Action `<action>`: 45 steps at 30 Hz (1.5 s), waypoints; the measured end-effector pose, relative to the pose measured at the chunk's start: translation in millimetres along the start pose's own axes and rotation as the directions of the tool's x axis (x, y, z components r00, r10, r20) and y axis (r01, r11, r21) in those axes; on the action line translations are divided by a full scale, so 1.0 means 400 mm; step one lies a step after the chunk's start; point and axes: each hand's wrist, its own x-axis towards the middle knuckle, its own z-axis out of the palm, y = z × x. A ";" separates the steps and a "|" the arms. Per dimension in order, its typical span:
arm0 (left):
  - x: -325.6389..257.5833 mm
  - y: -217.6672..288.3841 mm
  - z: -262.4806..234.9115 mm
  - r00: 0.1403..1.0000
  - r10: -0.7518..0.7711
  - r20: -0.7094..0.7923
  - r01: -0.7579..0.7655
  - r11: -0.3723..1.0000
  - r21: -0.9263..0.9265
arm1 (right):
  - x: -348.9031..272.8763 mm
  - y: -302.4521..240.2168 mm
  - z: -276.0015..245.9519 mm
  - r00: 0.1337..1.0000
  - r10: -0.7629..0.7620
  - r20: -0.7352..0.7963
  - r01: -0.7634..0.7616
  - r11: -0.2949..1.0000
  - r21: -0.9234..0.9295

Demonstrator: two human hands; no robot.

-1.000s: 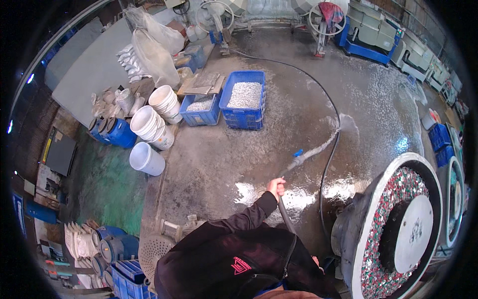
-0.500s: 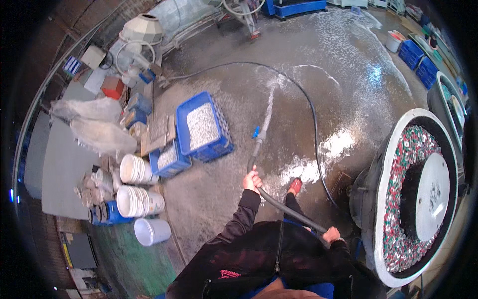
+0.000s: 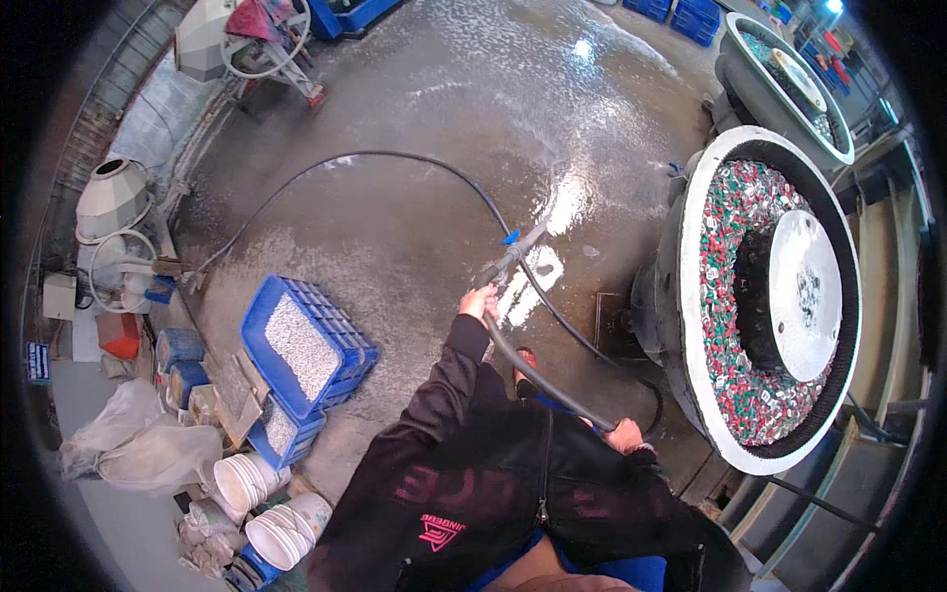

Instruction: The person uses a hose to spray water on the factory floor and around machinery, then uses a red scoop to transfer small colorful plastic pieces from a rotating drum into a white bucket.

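Note:
My left hand [image 3: 480, 304] is closed around a grey hose [image 3: 533, 373] near its front end. Farther back along the same hose, by my right hip, my right hand [image 3: 623, 436] grips it. A small blue valve handle [image 3: 511, 238] sits close to the hose's tip, which points ahead and to the right over wet floor. Any water leaving the tip is hard to make out against the glare. A dark hose [image 3: 400, 154] loops across the floor and passes beneath the held part.
To my right stands a large round tub [image 3: 696, 326] full of small red, green and white pieces, with another tub [image 3: 735, 79] behind it. Blue crates [image 3: 340, 340] of white pieces, white buckets [image 3: 286, 533] and plastic sacks [image 3: 163, 449] stand left. Wet floor [image 3: 395, 227] stretches ahead.
My view has turned right, so the crates and tub sit farther left. The hose tip has swung rightward, and the water jet seen before is less distinct. Both hands keep their hold.

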 end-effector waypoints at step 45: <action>1.047 0.923 0.944 0.984 -0.005 0.177 -0.040 0.967 0.253 | 0.795 -0.818 -0.753 0.772 0.593 -0.229 -0.475 0.777 0.413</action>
